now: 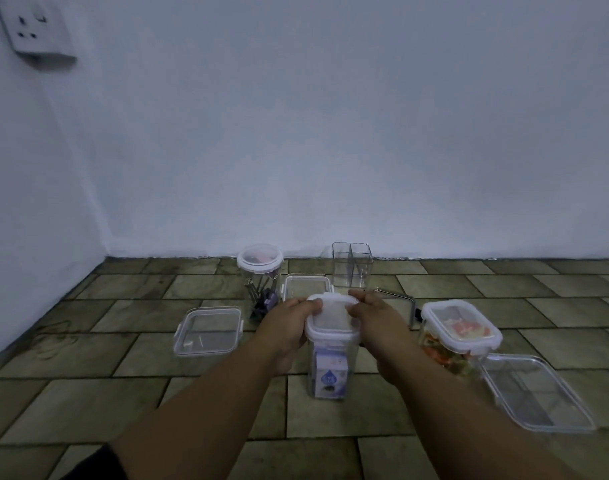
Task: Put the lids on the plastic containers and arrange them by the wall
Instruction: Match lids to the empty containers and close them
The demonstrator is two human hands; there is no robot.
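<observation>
tiled floor (88,393) by wall (331,133) | step: lidding tall container (331,362) | left hand (289,318), right hand (377,318) both pinching lid (332,308) edges | next: likely snap latches evenly, then move to wall

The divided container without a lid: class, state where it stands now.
In the head view the divided container stands upright by the wall, just right of centre, to the right of the round lidded jar.
</observation>
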